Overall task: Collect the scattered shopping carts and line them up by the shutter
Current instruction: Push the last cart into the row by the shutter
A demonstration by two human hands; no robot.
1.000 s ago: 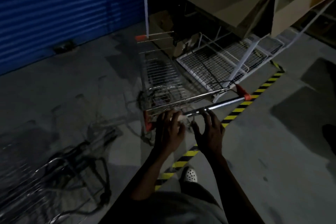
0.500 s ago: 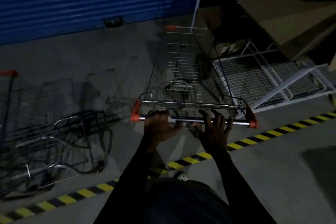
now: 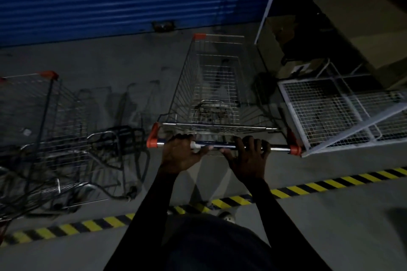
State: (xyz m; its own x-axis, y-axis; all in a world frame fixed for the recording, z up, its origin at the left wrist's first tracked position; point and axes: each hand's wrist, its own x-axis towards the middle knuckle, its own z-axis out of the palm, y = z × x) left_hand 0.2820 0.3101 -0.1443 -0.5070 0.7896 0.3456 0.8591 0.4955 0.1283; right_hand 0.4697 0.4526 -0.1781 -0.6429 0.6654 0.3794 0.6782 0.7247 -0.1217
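a wire shopping cart (image 3: 211, 86) stands on the concrete floor (image 3: 123, 55) straight ahead of the person, its nose towards the blue shutter (image 3: 110, 0) and near the shutter's foot, not touching it. both hands are on the cart's handle bar (image 3: 222, 145), between its red end caps. the left hand (image 3: 180, 156) grips the bar left of centre, fingers curled over the top and thumb tucked below. the right hand (image 3: 248, 158) holds it right of centre, fingers splayed and hooked over the bar.

a second cart (image 3: 44, 116) stands well to the left, its basket also facing the shutter, among dim wire frames that are hard to make out. on the right, a white wire-mesh rack (image 3: 330, 116) lies tilted, its corner just beside the handle's right end, with cardboard boxes (image 3: 363, 28) above it. yellow-and-black tape (image 3: 308, 187) crosses the floor behind the cart.
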